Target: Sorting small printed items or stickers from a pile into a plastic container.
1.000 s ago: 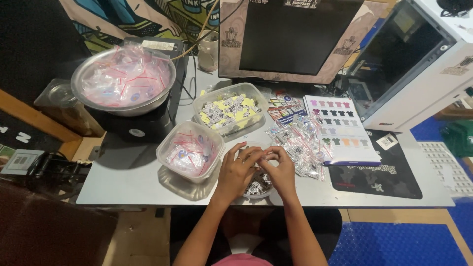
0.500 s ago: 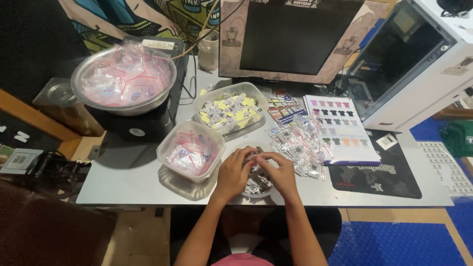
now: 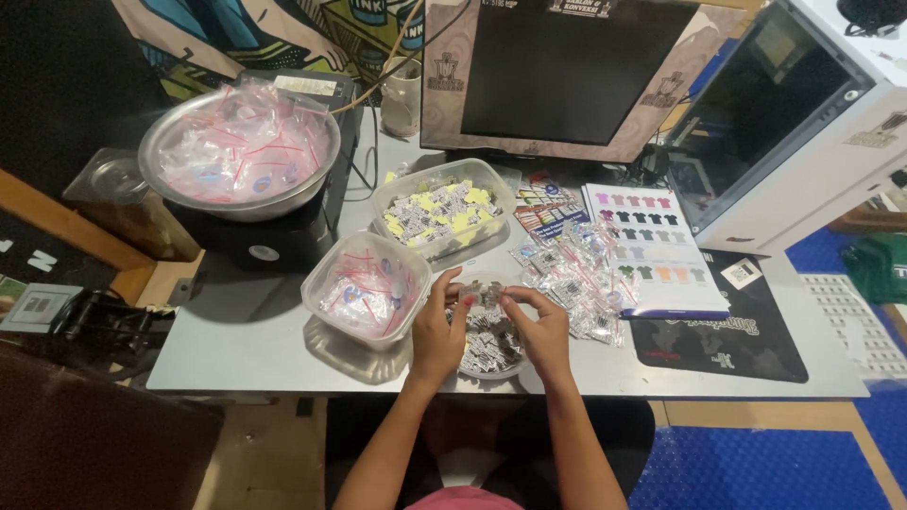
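the left hand (image 3: 436, 332) and right hand (image 3: 546, 331) meet over a small clear bowl (image 3: 488, 348) of dark tags at the near edge of the desk (image 3: 255, 349). both sets of fingers pinch one small piece (image 3: 485, 295) between them, just above the bowl. keeping the pinch light and close over the bowl would likely let a dropped tag fall back in. left of the fingers sits a tub of red-striped bags (image 3: 366, 288); right, a heap of filled bags (image 3: 572, 274). the piece is too small to identify.
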